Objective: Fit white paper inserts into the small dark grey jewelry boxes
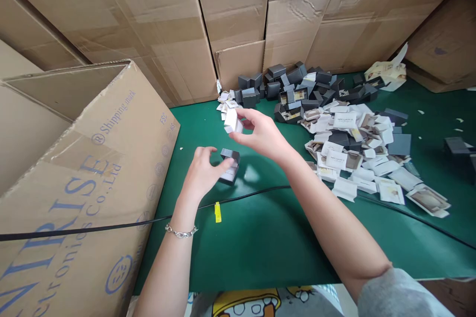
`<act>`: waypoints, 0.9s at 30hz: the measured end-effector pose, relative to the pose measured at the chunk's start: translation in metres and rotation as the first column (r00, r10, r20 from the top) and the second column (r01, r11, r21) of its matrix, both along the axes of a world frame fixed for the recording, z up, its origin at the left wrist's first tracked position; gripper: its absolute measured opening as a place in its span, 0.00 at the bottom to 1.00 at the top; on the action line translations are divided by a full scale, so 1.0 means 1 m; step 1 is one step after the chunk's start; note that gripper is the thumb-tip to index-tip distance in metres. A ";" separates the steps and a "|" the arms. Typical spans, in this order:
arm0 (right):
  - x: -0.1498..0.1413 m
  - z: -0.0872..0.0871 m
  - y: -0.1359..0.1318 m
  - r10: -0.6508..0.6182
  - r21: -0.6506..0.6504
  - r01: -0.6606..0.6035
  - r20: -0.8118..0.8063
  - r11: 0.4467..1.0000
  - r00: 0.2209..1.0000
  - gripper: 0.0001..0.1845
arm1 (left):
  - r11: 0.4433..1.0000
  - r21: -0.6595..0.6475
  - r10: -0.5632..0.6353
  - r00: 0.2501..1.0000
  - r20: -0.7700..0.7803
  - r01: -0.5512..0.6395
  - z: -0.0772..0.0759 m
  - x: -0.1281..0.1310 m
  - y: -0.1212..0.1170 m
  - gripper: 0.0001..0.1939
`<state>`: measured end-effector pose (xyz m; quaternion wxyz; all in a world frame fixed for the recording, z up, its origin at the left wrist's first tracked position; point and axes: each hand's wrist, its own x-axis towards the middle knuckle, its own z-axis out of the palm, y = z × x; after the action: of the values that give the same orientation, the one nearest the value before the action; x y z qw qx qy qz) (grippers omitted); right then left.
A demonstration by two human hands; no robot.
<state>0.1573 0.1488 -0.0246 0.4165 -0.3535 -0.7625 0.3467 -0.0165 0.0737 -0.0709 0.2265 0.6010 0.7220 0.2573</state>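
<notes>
My left hand (203,173) grips a small dark grey box (229,166) that rests on the green table (260,237); the box is open with a pale lining showing. My right hand (262,133) hovers just above and behind it, pinching a small white folded piece (232,121) between thumb and fingers. A chain bracelet is on my left wrist.
A heap of dark grey boxes (297,84) lies at the back of the table, with a spread of white cards and inserts (353,153) to the right. A large cardboard carton (74,183) stands at the left. A black cable (241,195) with a yellow tag crosses the table. Cartons wall the back.
</notes>
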 end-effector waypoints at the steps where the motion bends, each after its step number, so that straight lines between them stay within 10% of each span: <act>1: 0.001 0.000 0.001 -0.004 -0.017 0.003 -0.015 1.000 1.000 0.22 | 0.994 -0.093 -0.057 0.997 -0.060 0.051 -0.001 0.001 -0.002 0.36; 6: -0.006 -0.001 -0.003 0.054 -0.178 -0.066 -0.070 0.982 0.996 0.25 | 0.937 -0.316 -0.223 0.952 -0.210 0.150 -0.008 0.011 -0.007 0.38; 11: -0.018 -0.013 -0.002 0.213 -0.589 -0.290 -0.199 0.754 0.957 0.27 | 0.959 -0.220 -0.217 0.964 -0.153 0.181 -0.009 0.010 0.000 0.32; 14: -0.015 -0.023 0.006 0.138 -0.654 -0.250 -0.219 0.714 0.966 0.27 | 0.984 -0.095 -0.165 0.977 -0.135 0.154 -0.009 0.007 0.003 0.33; 20: -0.006 -0.037 0.017 0.137 -0.748 -0.247 -0.207 0.616 0.969 0.32 | 0.989 0.145 -0.046 0.979 0.200 0.016 -0.021 0.006 0.009 0.39; 27: -0.013 -0.043 0.018 0.094 -0.788 -0.252 -0.242 0.562 0.966 0.20 | 0.953 0.263 -0.056 0.770 0.635 -0.148 -0.028 0.006 0.015 0.38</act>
<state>0.1445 0.1672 -0.0673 0.2364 -0.3965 -0.5108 0.7253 -0.0107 0.0889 -0.0985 0.3577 0.4874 0.5700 0.5564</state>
